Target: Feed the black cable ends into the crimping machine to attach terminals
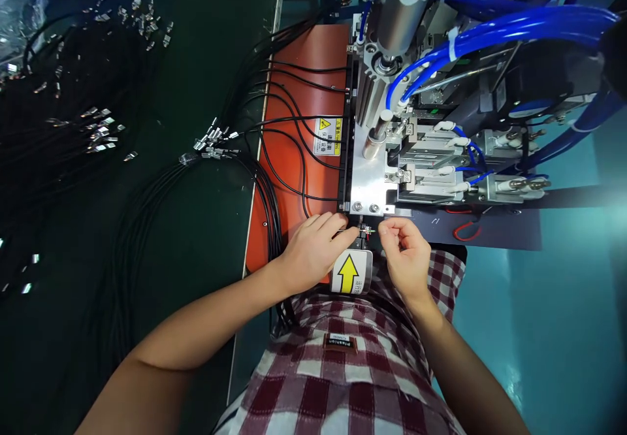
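My left hand (313, 245) rests on the orange plate (313, 63), its fingertips pinching a thin black cable end (361, 231) at the front of the metal machine (392, 161). My right hand (405, 252) meets it from the other side, fingers closed on the small metal terminal (371, 230) of the same cable. Just below the hands sits a white label with a yellow arrow (350, 272). Several black cables (289, 154) loop across the orange plate to the machine's edge.
A bundle of black cables with metal ends (213, 144) lies on the dark green mat (196, 43); more terminals (102, 128) lie scattered far left. Blue air hoses (490, 30) arch over the machine. The teal floor (563, 291) is at right. My checked shirt fills the bottom.
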Tool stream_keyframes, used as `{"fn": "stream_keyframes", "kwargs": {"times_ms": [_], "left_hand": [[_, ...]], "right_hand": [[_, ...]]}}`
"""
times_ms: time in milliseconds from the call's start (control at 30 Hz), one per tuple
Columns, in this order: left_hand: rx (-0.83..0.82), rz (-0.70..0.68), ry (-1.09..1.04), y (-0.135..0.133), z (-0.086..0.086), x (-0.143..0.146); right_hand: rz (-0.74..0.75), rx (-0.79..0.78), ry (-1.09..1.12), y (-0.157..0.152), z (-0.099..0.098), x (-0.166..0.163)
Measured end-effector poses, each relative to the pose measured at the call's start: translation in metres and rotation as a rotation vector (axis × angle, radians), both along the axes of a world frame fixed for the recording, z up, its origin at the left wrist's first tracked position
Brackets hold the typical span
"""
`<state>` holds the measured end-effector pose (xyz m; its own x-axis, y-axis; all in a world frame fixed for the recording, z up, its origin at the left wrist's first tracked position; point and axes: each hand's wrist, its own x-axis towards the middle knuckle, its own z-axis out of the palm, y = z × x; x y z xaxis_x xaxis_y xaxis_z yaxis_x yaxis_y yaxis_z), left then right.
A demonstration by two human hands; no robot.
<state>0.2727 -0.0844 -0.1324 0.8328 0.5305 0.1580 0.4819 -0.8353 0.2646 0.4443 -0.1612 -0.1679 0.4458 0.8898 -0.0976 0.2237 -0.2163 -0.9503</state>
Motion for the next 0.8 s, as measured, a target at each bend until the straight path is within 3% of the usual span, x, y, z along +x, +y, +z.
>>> {"fn": "stream_keyframes", "kwargs": {"times_ms": [200, 367, 467, 800], "left_hand": [[0.007, -0.004, 0.009, 0.000, -0.001, 0.000], [0.011, -0.003, 0.017, 0.000, -0.001, 0.000], [0.006, 0.002, 0.014, 0.000, -0.001, 0.000], [-0.007, 0.011, -0.020, -0.001, -0.002, 0.000]], "right_hand": [[0.093, -0.137, -0.067, 0.007, 0.012, -0.003], [-0.009, -0.155, 0.190, 0.014, 0.012, -0.010], [-0.040, -0.111, 0.236, 0.014, 0.006, -0.014], [0.067, 0.071, -0.173, 0.009, -0.001, -0.012]]}}
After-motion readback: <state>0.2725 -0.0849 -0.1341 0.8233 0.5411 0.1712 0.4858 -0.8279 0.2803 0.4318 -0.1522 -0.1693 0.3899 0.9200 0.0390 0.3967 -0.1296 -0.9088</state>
